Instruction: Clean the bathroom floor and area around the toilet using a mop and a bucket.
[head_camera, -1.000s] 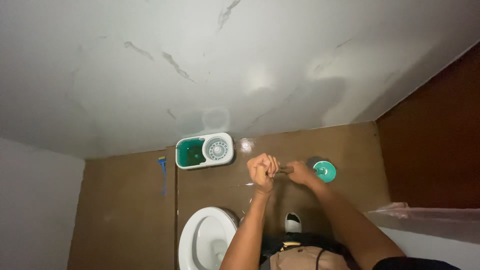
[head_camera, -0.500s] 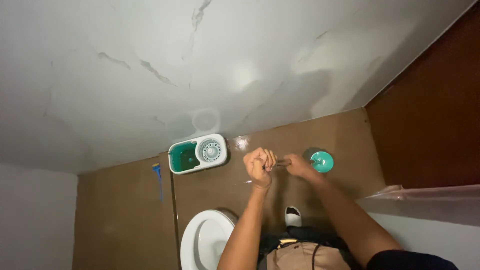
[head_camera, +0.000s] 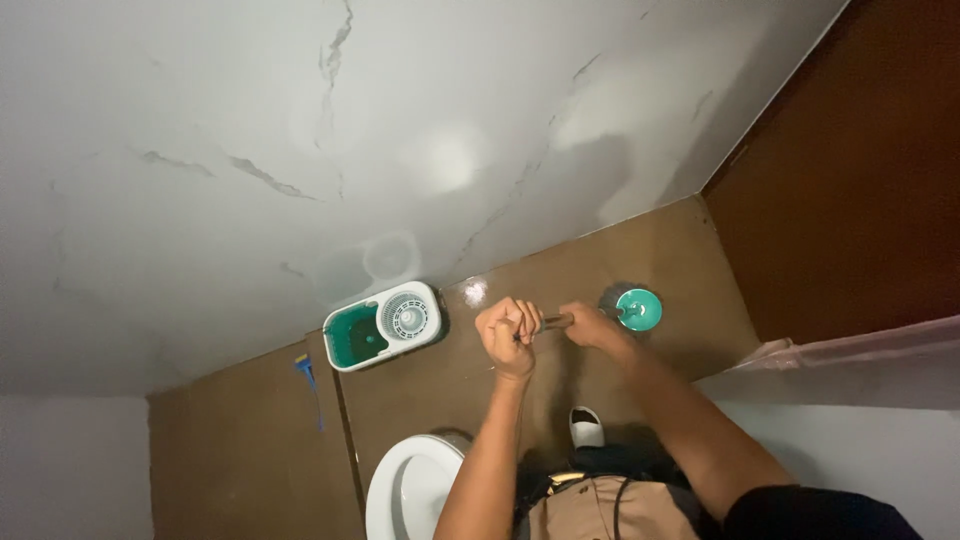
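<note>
Left hand: left hand (head_camera: 510, 330) fisted tight around the near end of a thin mop handle (head_camera: 556, 321).
Right hand: right hand (head_camera: 590, 324) closed around the same handle, further along.
Mop: teal round mop head (head_camera: 638, 308) on the brown floor (head_camera: 690, 260), just past the right hand.
Bucket: teal-and-white mop bucket (head_camera: 382, 325) against the marbled wall (head_camera: 300, 130).
Toilet: white bowl (head_camera: 415, 490) at lower left.
</note>
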